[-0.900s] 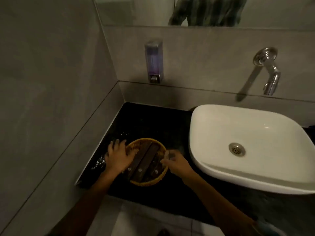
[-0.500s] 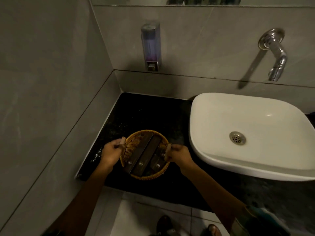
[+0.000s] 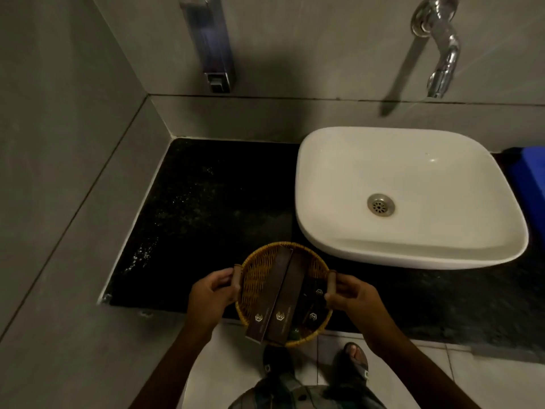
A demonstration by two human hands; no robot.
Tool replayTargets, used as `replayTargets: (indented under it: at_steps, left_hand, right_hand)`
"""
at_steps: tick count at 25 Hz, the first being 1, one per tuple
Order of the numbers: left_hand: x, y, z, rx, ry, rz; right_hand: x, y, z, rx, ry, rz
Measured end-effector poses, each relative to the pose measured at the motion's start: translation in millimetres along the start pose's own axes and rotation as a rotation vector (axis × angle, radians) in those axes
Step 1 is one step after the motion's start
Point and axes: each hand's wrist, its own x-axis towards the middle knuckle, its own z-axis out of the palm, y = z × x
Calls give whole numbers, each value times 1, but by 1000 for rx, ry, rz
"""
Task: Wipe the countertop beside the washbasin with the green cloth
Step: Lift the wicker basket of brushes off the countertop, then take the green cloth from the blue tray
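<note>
hands (image 3: 283, 296) gripping basket (image 3: 259, 278), box logos (image 3: 279, 316) perhaps hexagonal

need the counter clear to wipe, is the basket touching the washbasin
Apart. The head view shows dark countertop between the basket rim and the washbasin; left hand and right hand grip its handles.

basket (image 3: 259, 278) left of washbasin (image 3: 413, 246)
</note>
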Motion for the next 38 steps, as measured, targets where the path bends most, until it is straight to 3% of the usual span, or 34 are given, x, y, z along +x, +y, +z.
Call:
replayTargets:
  at_steps: [6,11,14,18,21,24,26,30,32,35,38]
  left_hand:
    - [-16,8,32,85,97,10]
    - [-34,54,73,418,369,330]
    - [-43,101,147,474,352,563]
    - [-48,162,281,478,101,986]
    - [-66,198,387,502,-173,1170]
    - [-82,205,469,590,-413,1313]
    - [-94,194,519,685,-599,1430]
    - [-109,173,598,1153,-822,1303]
    - [-108,173,622,1274,-928,1188]
    - [-101,180,640,1419,-1034,1067]
    - [-92,192,634,1228,-849,1057]
  right_hand:
    - [11,-1,-29,35,57,3]
    - [6,-5,-90,-42,79,-103]
    - [4,-22,-152,-83,142,-228]
    - [-6,-40,-263,-46,336,-325]
    - [-13,-34,-362,-99,629,-322]
    - [-3,-22,-445,-500,848,-160]
    - [5,-12,-494,-771,816,24]
    - [24,0,-543,-867,632,472]
    - [34,3,-550,-870,559,583]
    - [42,4,-552,-762,581,605]
    - [42,5,-546,-497,727,430]
